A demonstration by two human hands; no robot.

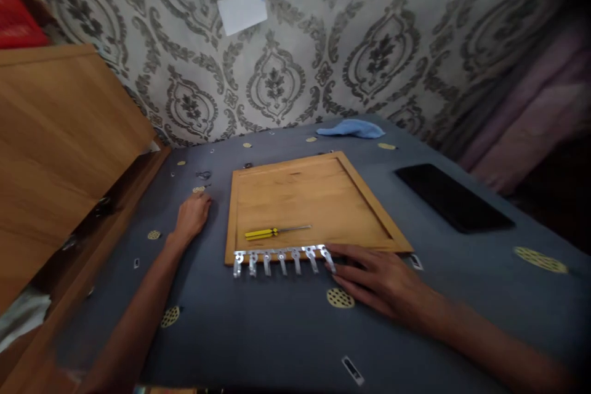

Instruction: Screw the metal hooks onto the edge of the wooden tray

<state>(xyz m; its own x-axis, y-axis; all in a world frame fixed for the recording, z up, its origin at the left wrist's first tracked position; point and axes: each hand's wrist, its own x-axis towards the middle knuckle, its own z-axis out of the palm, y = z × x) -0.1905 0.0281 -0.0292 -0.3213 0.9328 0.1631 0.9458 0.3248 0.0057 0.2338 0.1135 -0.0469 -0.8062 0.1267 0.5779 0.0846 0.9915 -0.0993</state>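
Observation:
A square wooden panel (290,197) with a raised frame lies flat on the grey cloth. Along its near edge runs a silvery metal hook rack (282,255), its several hooks pointing toward me. My right hand (385,280) has its fingers around the rack's right end. A screwdriver (277,232) with a yellow and black handle rests on the panel, just beyond the rack. To the left of the panel, my left hand (192,217) rests on the cloth with curled fingers. Whatever may be in them is hidden. Small dark metal pieces (203,175) lie just past it.
A black flat tablet-like object (455,197) lies to the right, and a blue cloth (351,129) at the back. Wooden furniture (69,154) borders the left side. Behind is a patterned wall (277,80) with a white paper (242,9) on it.

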